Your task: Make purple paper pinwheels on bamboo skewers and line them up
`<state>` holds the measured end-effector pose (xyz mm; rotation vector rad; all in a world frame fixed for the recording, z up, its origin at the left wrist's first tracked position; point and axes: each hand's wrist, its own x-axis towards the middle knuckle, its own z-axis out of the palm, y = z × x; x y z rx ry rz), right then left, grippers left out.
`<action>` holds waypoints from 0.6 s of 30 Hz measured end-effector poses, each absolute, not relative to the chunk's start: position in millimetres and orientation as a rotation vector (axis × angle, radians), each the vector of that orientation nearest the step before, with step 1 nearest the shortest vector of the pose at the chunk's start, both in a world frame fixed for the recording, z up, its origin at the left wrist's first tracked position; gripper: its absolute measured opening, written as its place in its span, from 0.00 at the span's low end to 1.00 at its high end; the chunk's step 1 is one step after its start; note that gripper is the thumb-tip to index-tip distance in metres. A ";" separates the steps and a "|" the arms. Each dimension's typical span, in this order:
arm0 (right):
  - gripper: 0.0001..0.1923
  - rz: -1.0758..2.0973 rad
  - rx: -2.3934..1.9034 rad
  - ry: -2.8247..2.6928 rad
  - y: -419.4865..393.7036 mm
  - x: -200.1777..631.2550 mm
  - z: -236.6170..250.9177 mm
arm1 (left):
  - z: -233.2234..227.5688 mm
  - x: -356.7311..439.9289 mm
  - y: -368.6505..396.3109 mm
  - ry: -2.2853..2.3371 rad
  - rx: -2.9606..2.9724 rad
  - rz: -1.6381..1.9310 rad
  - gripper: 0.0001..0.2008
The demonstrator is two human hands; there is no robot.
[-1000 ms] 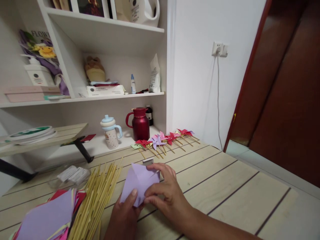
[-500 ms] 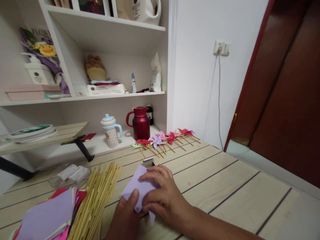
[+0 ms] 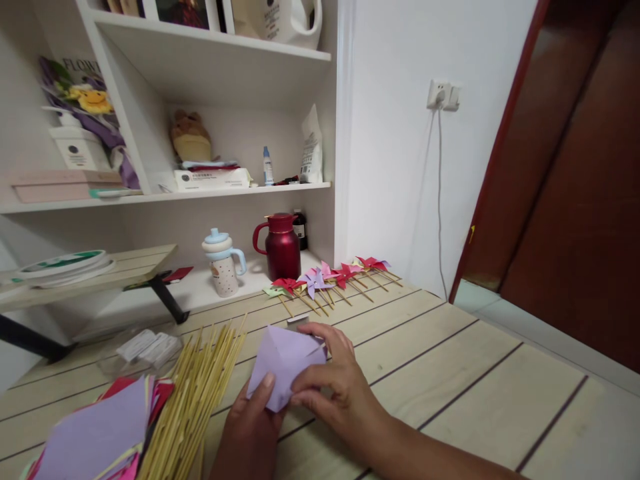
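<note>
Creased lilac paper [image 3: 281, 360] between hands [image 3: 343, 387]

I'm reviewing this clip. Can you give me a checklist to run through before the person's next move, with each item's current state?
1. Left hand holding the lilac paper, thumb on top: ok.
2. Right hand at the paper's right side: ok; its exact grip: cannot tell.
3. Paper's full outline visible: not ok, the hands cover parts of it.
4. Bundle of sticks clear of both hands: ok, it lies to their left.
5. Pinwheels clear of both hands: ok, they lie beyond, near the shelf unit.
6. Contents of the small box behind the right hand: cannot tell.
</note>
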<state>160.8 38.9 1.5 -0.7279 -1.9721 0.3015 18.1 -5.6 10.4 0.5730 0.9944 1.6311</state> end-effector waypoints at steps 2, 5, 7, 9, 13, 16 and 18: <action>0.07 0.386 -0.746 -1.948 38.2 160.7 1.8 | 3.6 19.2 -3.3 0.904 0.528 1.595 0.08; 0.06 0.477 -0.744 -1.914 37.7 161.2 2.5 | -3.3 18.4 -1.2 0.813 0.474 1.587 0.09; 0.06 0.525 -0.736 -1.893 37.5 161.4 3.4 | -4.4 17.6 -0.5 0.814 0.459 1.603 0.10; 0.06 0.595 -0.741 -1.858 37.3 160.9 4.7 | -3.9 17.3 -0.4 0.820 0.452 1.610 0.11; 0.07 0.727 -0.760 -1.795 38.2 158.9 6.4 | -2.7 17.9 -1.5 0.831 0.407 1.617 0.13; 0.08 0.754 -0.747 -1.767 40.8 158.3 5.2 | -2.6 18.7 -2.1 0.823 0.348 1.611 0.16; 0.08 0.776 -0.734 -1.751 42.8 158.4 4.0 | -2.3 19.3 -2.1 0.820 0.346 1.608 0.16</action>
